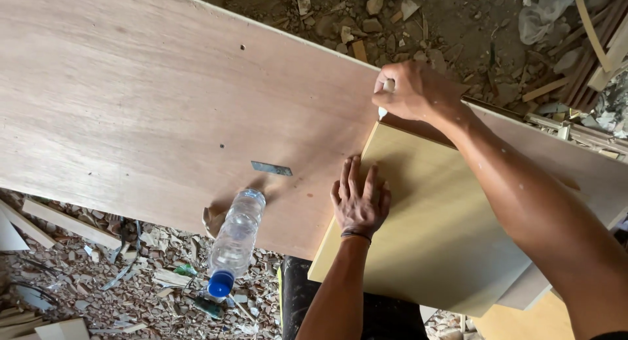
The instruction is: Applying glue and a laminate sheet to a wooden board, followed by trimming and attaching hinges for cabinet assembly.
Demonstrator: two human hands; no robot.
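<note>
My left hand [358, 199] lies flat, fingers spread, on a pale yellow board [432, 229] near its left edge. My right hand [415, 91] is fisted around a small pale object [387, 86] at that board's far corner. The board rests on a large plywood sheet [144, 111]. Left of my hand, a clear plastic bottle [235, 238] overhangs the sheet's near edge, beside a small metal strip [271, 169]. Rubble [131, 281] surrounds everything.

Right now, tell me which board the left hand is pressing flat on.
The pale yellow board, not the large reddish-brown plywood sheet beneath it. The left hand lies flat near its left edge.
</note>
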